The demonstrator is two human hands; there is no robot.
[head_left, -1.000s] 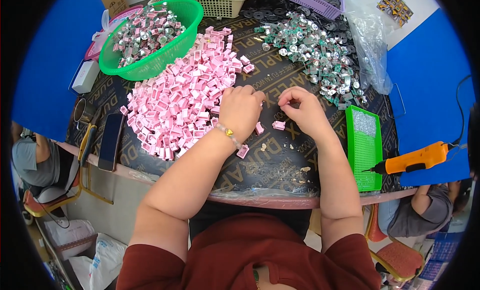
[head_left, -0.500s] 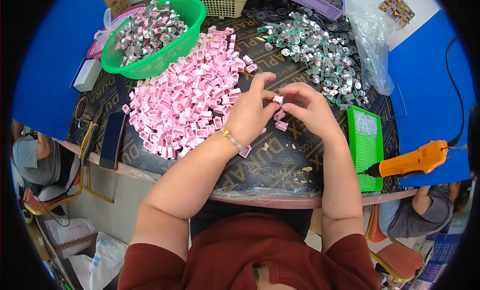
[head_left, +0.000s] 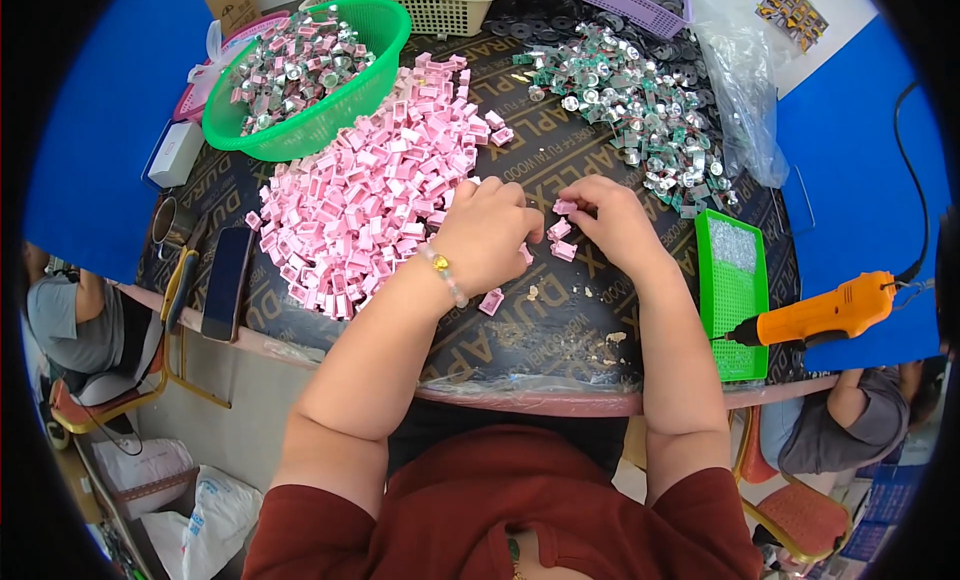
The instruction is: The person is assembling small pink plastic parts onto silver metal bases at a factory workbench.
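My right hand (head_left: 615, 218) pinches a small pink plastic housing (head_left: 565, 208) between thumb and fingertips, just over the table. Below it lie two loose pink housings (head_left: 563, 250), one close under the other. At the right edge of a large heap of pink housings (head_left: 375, 195) is my left hand (head_left: 490, 230), its fingers curled closed and turned down. Its fingertips are hidden, so what they hold, if anything, does not show. One pink piece (head_left: 525, 253) peeks out beside its thumb side, and a single housing (head_left: 491, 301) lies nearer me.
A green basket (head_left: 385, 85) of metal-and-pink parts stands back left. Clear-green parts with shiny discs (head_left: 650, 120) are heaped back right. A green tray (head_left: 708, 310) with small pins and an orange electric screwdriver (head_left: 825, 315) lie right; a phone (head_left: 228, 283) lies left.
My hands have parted. The left moved left and down to the heap's edge; the right kept a pink housing and dropped slightly toward the loose pieces.
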